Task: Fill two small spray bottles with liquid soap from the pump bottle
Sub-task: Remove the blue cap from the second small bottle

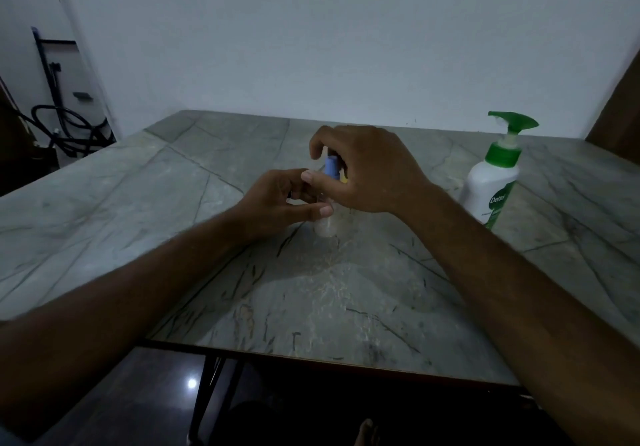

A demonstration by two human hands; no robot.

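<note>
A small clear spray bottle (325, 227) with a blue top (331, 167) stands upright on the marbled table (311, 290) near its middle. My left hand (280, 200) grips the bottle's body from the left. My right hand (367, 172) curls over the blue top from the right, fingers around it. A bit of yellow (343, 178) peeks out behind the blue top under my right hand; what it belongs to is hidden. The white pump bottle (491, 186) with a green pump head stands upright at the right, apart from both hands.
The table's near edge (311, 352) runs just ahead of me, with dark metal legs and a glossy floor below. A white wall stands behind the table. Black hoses and a stand (69, 127) sit on the floor at far left.
</note>
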